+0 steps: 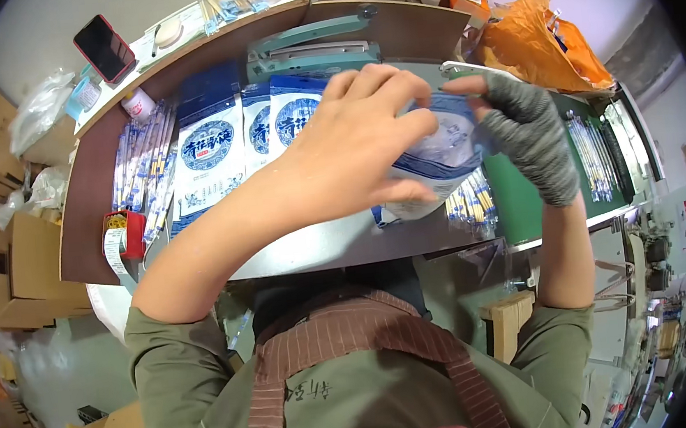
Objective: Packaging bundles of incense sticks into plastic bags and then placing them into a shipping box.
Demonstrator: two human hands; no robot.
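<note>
A blue-and-white pouch [438, 184] stands open-mouthed at the right of the grey work surface, with crumpled clear plastic [451, 139] inside it. My left hand [361, 146] is bare and reaches over the pouch's left side, its fingers spread and the thumb along the pouch wall. In a grey striped fingerless glove, my right hand [527, 134] has its fingertips closed on the pouch's right rim; its thumb is partly hidden. Several flat blue-and-white pouches [205, 157] lie left of my left hand. Beside the open pouch are wrapped chopsticks [471, 203].
More wrapped chopsticks [139, 159] lie at the left, near a red box [123, 233]. A teal long-armed device [313, 31] stands at the back. On the raised shelf is a phone [104, 51]. An orange bag [541, 42] sits back right, above a green mat [520, 209].
</note>
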